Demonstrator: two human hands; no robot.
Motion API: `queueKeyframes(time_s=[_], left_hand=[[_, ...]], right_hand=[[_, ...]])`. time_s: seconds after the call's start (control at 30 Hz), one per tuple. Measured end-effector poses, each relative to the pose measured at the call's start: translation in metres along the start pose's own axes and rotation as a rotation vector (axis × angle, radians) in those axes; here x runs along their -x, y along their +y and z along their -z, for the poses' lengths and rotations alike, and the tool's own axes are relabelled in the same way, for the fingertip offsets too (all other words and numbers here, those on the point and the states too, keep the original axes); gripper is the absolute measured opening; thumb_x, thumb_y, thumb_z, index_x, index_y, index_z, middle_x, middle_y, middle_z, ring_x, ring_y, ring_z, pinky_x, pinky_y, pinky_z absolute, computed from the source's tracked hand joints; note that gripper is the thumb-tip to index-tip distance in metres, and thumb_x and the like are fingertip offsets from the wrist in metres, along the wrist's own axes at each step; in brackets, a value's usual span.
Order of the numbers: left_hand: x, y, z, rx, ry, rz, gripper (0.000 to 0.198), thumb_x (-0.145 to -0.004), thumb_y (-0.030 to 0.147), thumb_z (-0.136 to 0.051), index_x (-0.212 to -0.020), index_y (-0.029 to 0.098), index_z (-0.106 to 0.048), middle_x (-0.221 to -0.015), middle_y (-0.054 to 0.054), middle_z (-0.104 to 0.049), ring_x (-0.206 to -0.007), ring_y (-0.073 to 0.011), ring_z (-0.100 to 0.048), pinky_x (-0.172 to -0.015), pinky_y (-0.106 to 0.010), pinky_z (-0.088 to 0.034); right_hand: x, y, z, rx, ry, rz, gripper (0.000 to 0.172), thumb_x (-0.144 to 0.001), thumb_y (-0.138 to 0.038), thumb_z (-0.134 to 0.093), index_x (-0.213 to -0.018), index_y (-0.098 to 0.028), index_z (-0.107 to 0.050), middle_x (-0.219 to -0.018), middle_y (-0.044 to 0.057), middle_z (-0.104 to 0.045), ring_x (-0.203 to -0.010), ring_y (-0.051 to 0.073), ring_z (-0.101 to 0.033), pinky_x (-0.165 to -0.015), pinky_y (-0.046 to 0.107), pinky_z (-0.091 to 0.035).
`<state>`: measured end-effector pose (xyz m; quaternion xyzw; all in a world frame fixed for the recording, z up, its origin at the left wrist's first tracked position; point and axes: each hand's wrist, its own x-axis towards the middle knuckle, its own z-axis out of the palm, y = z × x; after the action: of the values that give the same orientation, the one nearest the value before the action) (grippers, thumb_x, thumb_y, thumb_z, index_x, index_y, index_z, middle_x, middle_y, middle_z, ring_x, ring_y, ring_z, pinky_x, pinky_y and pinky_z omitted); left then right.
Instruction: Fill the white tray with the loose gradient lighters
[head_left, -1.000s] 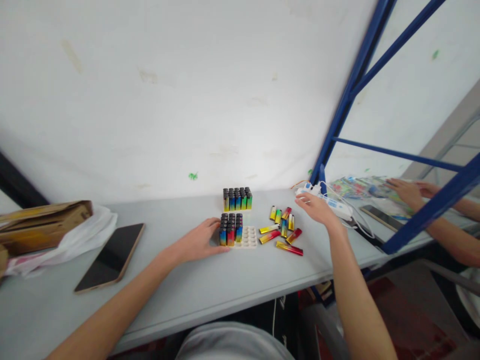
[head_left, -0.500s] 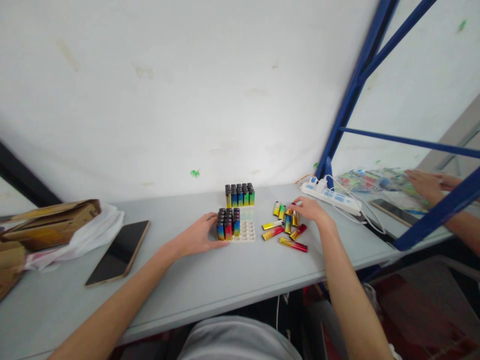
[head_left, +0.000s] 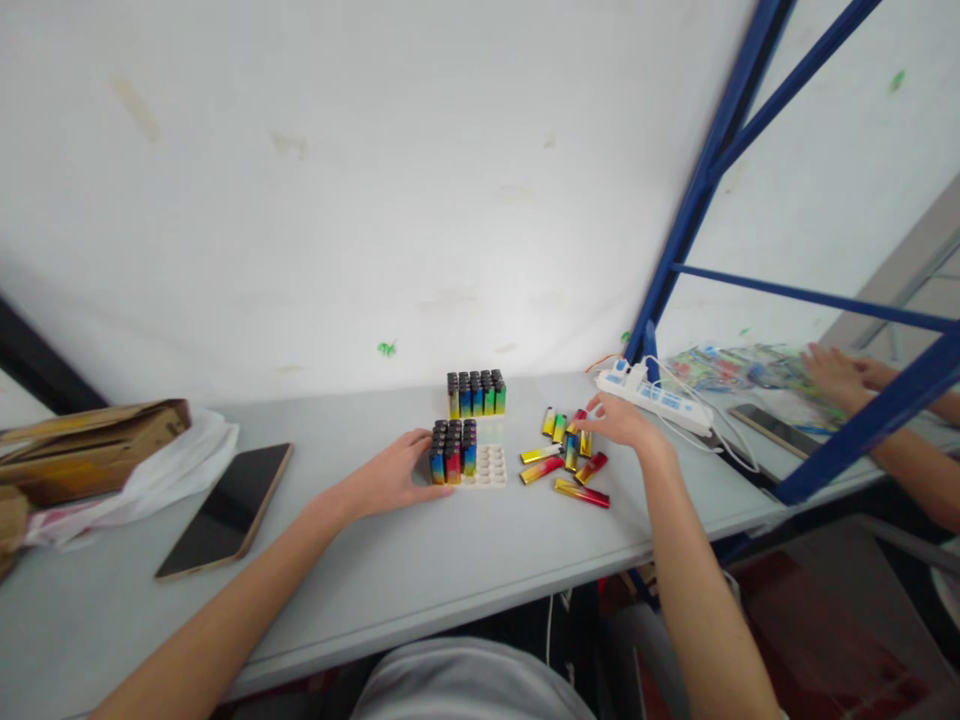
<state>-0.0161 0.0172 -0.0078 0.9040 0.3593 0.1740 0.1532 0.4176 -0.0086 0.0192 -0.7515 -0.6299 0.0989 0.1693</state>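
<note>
A white tray (head_left: 491,468) with round-edged slots stands near the middle of the table. Upright lighters (head_left: 453,452) with black tops and shiny coloured bodies fill its left part; slots at its right are bare. My left hand (head_left: 386,474) grips the tray's left side, thumb along the front edge and fingers behind. To the right lies a loose pile of lighters (head_left: 541,469) in yellow, red, green and blue. My right hand (head_left: 622,420) hovers at the pile's far right, fingers stretched and parted beside a red lighter (head_left: 577,421). Whether the fingertips touch it is unclear.
Behind the tray stands another block of upright lighters (head_left: 477,394) near the wall. A phone (head_left: 225,510) and cardboard boxes (head_left: 97,450) lie at left. At right are a power strip (head_left: 660,400) with cables and a blue metal frame (head_left: 679,230). The table's front edge (head_left: 450,610) is close.
My right hand has drawn slightly back from the pile, its fingers more apart, and the red lighter beneath shows more. My left hand stays on the tray. The view has shifted a little.
</note>
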Motion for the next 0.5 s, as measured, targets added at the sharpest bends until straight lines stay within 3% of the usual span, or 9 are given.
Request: queueKeyframes(time_s=[0.3, 0.5], left_hand=[[0.0, -0.001, 0.0, 0.003, -0.025, 0.011, 0.071, -0.083, 0.072, -0.075, -0.134, 0.024, -0.066, -0.139, -0.018, -0.065, -0.134, -0.0424, -0.062, -0.12, -0.057, -0.05], [0.001, 0.002, 0.001, -0.007, -0.027, -0.004, 0.07, -0.085, 0.073, -0.072, -0.131, 0.02, -0.067, -0.138, -0.017, -0.066, -0.133, -0.042, -0.062, -0.121, -0.054, -0.049]], right_hand=[[0.004, -0.005, 0.008, 0.103, -0.078, 0.022, 0.028, -0.089, -0.042, -0.079, -0.101, -0.017, -0.074, -0.099, 0.01, -0.08, -0.092, 0.026, -0.073, -0.074, 0.031, -0.049], [-0.003, 0.002, -0.01, 0.145, -0.022, -0.074, 0.044, -0.09, -0.047, -0.078, -0.119, -0.015, -0.074, -0.108, 0.015, -0.08, -0.101, 0.029, -0.074, -0.076, 0.031, -0.05]])
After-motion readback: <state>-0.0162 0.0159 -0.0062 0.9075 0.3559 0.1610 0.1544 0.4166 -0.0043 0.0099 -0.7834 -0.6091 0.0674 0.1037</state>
